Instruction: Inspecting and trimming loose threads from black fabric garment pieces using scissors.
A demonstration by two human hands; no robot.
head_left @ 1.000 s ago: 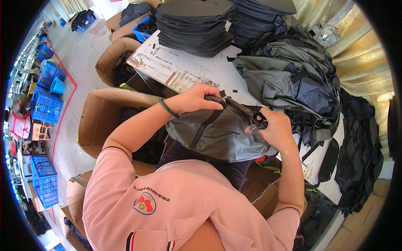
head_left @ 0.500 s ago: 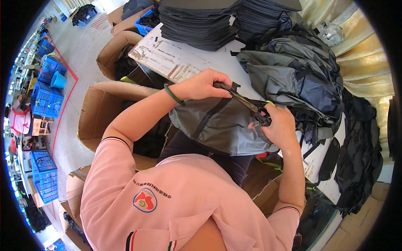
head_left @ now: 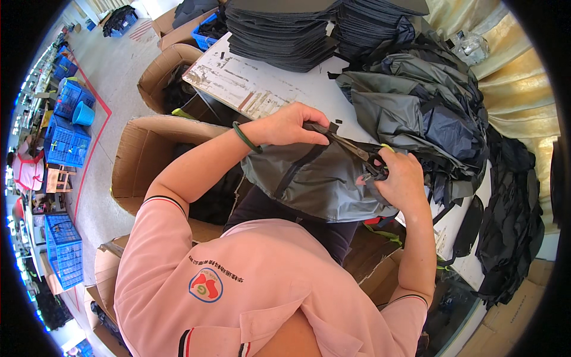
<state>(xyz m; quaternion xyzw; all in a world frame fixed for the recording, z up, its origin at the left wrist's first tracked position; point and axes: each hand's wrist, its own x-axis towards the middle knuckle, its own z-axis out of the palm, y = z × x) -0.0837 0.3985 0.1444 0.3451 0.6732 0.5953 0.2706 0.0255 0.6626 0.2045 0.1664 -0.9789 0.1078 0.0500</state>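
Across my lap and the table edge lies a grey fabric piece [head_left: 351, 189] with a black strip [head_left: 299, 169] running over it. My left hand [head_left: 297, 124] is closed, pinching a black edge of this piece between thumb and fingers. In my right hand [head_left: 402, 178] are scissors [head_left: 353, 148], their black handles round my fingers and their blades pointing left toward my left hand. The blades lie along the fabric's upper edge, close to my left fingertips. Small black bits [head_left: 338, 122] show just beyond the blade tips. How far the blades are apart is hard to make out.
A white worn table [head_left: 262, 83] holds stacks of black sheets [head_left: 276, 35] at the back. A heap of grey and black fabric [head_left: 416, 113] lies to the right, with black pieces [head_left: 511, 220] hanging off the edge. Cardboard boxes [head_left: 140, 160] stand at my left.
My right hand and the scissors have shifted slightly right. My left hand has barely moved, still on the fabric edge. The black end beyond the blade tips now looks smaller and in separate bits.
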